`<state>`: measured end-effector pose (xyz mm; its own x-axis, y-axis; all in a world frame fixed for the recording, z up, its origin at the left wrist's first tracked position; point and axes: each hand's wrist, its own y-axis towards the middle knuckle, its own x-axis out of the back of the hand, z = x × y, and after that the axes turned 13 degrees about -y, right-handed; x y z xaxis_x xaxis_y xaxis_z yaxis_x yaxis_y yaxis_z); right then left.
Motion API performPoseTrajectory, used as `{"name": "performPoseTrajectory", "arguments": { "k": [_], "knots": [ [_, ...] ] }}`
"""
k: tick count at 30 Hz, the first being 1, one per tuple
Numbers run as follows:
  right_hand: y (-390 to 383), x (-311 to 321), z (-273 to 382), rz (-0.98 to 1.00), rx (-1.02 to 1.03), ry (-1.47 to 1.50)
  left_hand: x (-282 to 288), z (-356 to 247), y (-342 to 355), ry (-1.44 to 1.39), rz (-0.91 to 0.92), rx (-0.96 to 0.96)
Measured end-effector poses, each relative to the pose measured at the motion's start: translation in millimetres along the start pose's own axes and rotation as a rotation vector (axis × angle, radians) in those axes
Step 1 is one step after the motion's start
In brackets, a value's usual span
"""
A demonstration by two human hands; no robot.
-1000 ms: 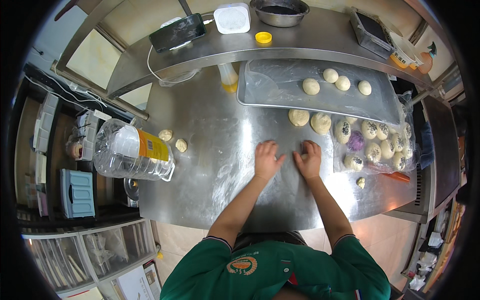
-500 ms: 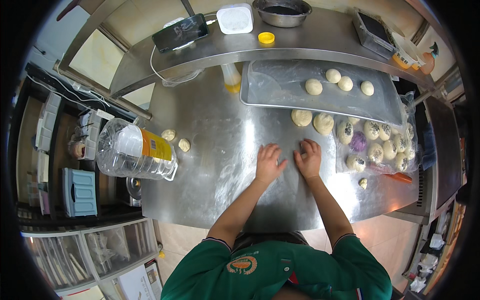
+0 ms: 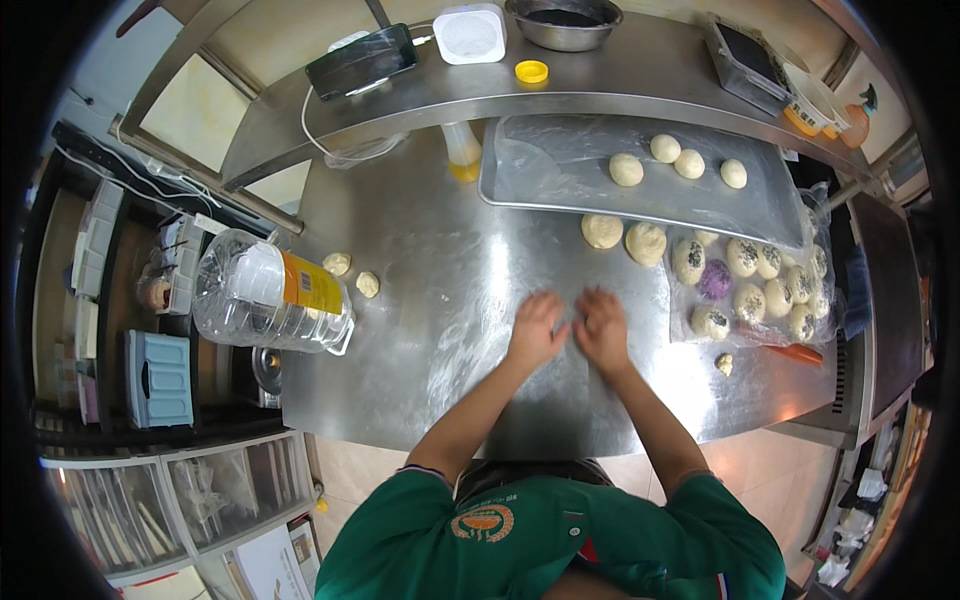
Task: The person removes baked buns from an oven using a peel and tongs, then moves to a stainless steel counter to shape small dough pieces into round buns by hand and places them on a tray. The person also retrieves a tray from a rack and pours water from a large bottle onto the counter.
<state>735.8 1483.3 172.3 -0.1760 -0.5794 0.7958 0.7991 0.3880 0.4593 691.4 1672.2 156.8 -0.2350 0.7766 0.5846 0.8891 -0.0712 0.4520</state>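
Observation:
My left hand point(image 3: 538, 328) and my right hand point(image 3: 603, 330) are close together over the middle of the steel table point(image 3: 410, 300), thumbs turned toward each other. Motion smears the fingers of both, and whatever may lie beneath the palms is hidden. Just beyond my right hand sit two round dough balls point(image 3: 646, 243), along the front edge of a metal tray point(image 3: 560, 190). On that tray rest several smaller pale dough balls point(image 3: 626, 170). A small dough scrap point(image 3: 724, 364) lies to the right of my right hand.
Right, a plastic sheet holds several seed-topped buns point(image 3: 750, 303) and a purple ball point(image 3: 714, 280); an orange-handled tool point(image 3: 797, 355) lies nearby. Left are a large clear jug point(image 3: 270, 295) and two dough pieces point(image 3: 367, 285). A squeeze bottle point(image 3: 461, 152) stands under the raised shelf point(image 3: 440, 95).
My two hands have drawn closer together, the right one shifting left. Their fingers have become blurred. The dough balls and tray stay in place.

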Motion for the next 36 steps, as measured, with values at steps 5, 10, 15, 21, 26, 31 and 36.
{"name": "performPoseTrajectory", "arguments": {
  "k": [5,10,15,21,26,31,36],
  "knots": [
    [-81.6,58.6,-3.3,0.167,-0.035,0.083,49.3,-14.9,-80.8,-0.009,0.035,0.075],
    [-1.9,17.3,-29.0,-0.035,-0.234,0.02,6.9,21.8,2.3,0.061,-0.239,0.173],
    [-28.9,7.3,22.4,0.103,-0.003,-0.011,1.4,-11.0,-29.8,0.022,-0.002,-0.01],
    [-62.5,52.7,-10.5,0.051,-0.178,-0.042,47.7,-1.1,-56.5,0.074,-0.053,0.128],
    [7.9,-7.5,-3.9,-0.096,-0.091,-0.099,-3.6,13.1,8.6,0.034,-0.119,0.047],
    [-74.6,46.7,20.8,0.076,0.109,0.152,36.3,-23.7,-81.6,-0.01,0.001,-0.052],
    [-38.8,36.4,-17.0,0.109,-0.057,-0.053,34.0,6.9,-40.2,0.057,-0.115,0.215]
  ]
}}
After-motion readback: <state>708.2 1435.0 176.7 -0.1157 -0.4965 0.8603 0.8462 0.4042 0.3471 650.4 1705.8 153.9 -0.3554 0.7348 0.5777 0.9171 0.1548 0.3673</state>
